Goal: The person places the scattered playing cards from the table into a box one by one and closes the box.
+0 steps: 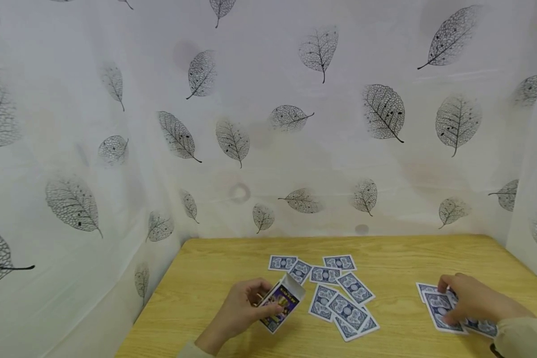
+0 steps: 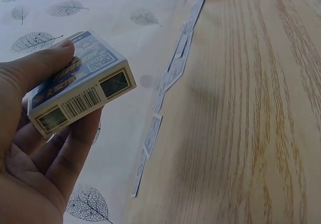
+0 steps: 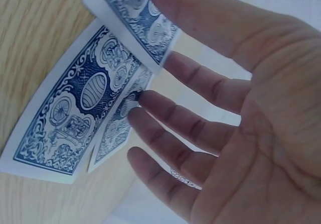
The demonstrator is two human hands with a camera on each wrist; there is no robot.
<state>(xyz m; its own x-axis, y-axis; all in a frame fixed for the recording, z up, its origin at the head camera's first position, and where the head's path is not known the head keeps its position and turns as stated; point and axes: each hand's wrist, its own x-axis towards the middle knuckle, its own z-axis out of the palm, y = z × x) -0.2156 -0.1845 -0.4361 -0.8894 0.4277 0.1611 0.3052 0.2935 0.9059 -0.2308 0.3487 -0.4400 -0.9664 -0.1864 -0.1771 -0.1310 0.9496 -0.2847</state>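
My left hand (image 1: pixel 239 309) grips a small playing card box (image 1: pixel 289 297), its thumb across the purple printed front and its fingers behind. The box is tilted above the table, its pale flap end pointing up and away. In the left wrist view the barcode end of the box (image 2: pixel 82 102) faces the camera. At the right, my right hand (image 1: pixel 479 301) pinches a blue-backed playing card (image 1: pixel 437 307) between thumb and index finger; the other fingers spread loosely. More face-down cards (image 3: pixel 75 103) lie beneath and beside it, partly covered by the hand in the head view.
Several face-down cards (image 1: pixel 355 287) lie scattered and partly overlapping in the middle of the wooden table (image 1: pixel 197 278). A pale curtain (image 1: pixel 268 164) with leaf prints hangs behind the table and along both sides.
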